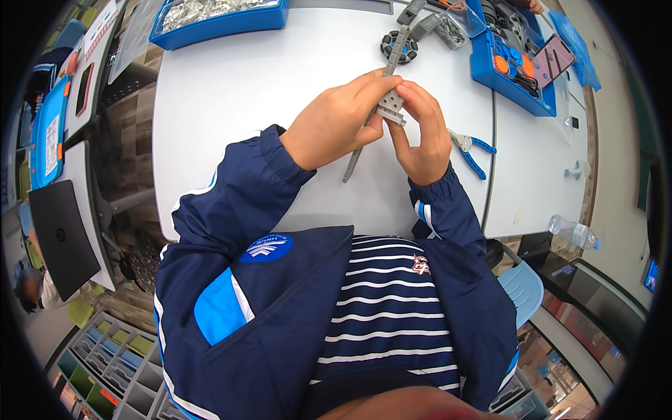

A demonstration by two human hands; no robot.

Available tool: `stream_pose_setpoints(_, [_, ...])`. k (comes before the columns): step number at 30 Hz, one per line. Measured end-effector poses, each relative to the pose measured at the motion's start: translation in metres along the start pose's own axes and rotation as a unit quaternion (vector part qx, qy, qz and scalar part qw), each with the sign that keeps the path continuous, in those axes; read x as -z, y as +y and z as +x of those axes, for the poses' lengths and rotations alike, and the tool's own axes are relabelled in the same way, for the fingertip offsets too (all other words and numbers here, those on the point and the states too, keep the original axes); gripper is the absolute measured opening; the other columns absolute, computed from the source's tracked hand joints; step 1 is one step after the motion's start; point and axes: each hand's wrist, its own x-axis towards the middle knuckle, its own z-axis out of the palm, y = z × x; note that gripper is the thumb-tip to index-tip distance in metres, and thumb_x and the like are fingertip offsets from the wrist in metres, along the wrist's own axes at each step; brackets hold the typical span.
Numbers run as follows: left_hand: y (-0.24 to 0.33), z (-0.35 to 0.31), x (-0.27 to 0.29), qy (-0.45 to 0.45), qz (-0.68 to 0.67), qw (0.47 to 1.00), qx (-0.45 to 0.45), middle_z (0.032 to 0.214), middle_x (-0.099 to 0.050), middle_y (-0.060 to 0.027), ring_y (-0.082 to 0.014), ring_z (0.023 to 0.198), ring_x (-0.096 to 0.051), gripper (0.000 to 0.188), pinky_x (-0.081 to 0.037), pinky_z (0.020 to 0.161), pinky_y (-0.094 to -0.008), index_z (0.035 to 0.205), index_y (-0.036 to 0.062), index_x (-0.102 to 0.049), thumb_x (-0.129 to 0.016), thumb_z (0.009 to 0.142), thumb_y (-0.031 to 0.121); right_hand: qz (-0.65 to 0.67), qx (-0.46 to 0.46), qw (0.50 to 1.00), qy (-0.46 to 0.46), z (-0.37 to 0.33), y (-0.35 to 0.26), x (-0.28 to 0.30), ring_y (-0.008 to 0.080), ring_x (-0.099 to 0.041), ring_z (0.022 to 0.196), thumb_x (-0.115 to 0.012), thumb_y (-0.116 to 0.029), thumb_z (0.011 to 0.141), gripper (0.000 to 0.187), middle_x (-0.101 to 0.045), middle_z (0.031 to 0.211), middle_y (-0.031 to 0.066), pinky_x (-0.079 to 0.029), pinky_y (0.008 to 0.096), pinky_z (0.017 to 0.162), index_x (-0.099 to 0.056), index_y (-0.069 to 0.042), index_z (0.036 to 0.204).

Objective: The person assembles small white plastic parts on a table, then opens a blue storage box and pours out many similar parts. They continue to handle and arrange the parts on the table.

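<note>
Just left of the blue-handled pliers (463, 143), the left hand (343, 119) pinches a long grey beam (352, 164) while the right hand (423, 136) grips the perforated grey bracket (389, 106) at its middle! Uneven finger pressure could skew that bracket, and a slack pinch could tip the beam into the wheel (411, 50) beyond the pliers

Surface (231, 105) laid out around a held assembly (389, 106)
The assembly is held above the surface between the left fingers (374, 87) and right fingers (422, 105); behind it a wheel (410, 50) is placed, with a parts tray (220, 31) set far left and an open box (514, 94) far right, a phone (554, 61) at its right edge. Pliers (464, 145) are laid right of the right fingers. A bottle (574, 231) is placed near right; a laptop (63, 238) is set left, on another desk.
</note>
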Motion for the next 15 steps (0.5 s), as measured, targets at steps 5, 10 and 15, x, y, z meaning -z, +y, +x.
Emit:
stream_pose_setpoints(5, [0.003, 0.002, 0.008, -0.019, -0.01, 1.0, -0.006, 0.133, -0.064, -0.0183, -0.0293, 0.104, -0.072, 0.061, -0.064, 0.09, -0.0353, 0.14, 0.0053, -0.056, -0.069, 0.081, -0.007, 0.002, -0.007, 1.0, -0.011, 0.001, -0.001, 0.005, 0.0337, -0.065, 0.12, -0.074, 0.016, 0.08, 0.058, -0.061, 0.131, 0.0209, -0.061, 0.0395, 0.096, -0.058, 0.001, 0.133])
stream_pose_setpoints(10, [0.005, 0.005, 0.02, -0.057, -0.121, 0.99, 0.049, 0.138, -0.061, -0.0151, -0.0272, 0.109, -0.07, 0.063, -0.063, 0.09, -0.0371, 0.147, 0.0077, -0.052, -0.069, 0.087, -0.001, 0.034, -0.019, 0.999, 0.001, 0.007, 0.0, 0.003, 0.0316, -0.065, 0.12, -0.073, 0.015, 0.081, 0.06, -0.06, 0.133, 0.0203, -0.061, 0.0393, 0.096, -0.057, 0.0, 0.137])
stream_pose_setpoints(15, [-0.012, 0.01, 0.016, -0.109, -0.284, 0.939, 0.162, 0.14, -0.059, -0.0139, -0.025, 0.112, -0.068, 0.069, -0.061, 0.091, -0.0362, 0.153, 0.0111, -0.046, -0.075, 0.09, 0.013, 0.087, -0.083, 0.993, -0.003, 0.003, 0.003, -0.001, 0.0291, -0.065, 0.12, -0.075, 0.01, 0.082, 0.065, -0.059, 0.134, 0.0189, -0.06, 0.0383, 0.095, -0.054, -0.002, 0.143])
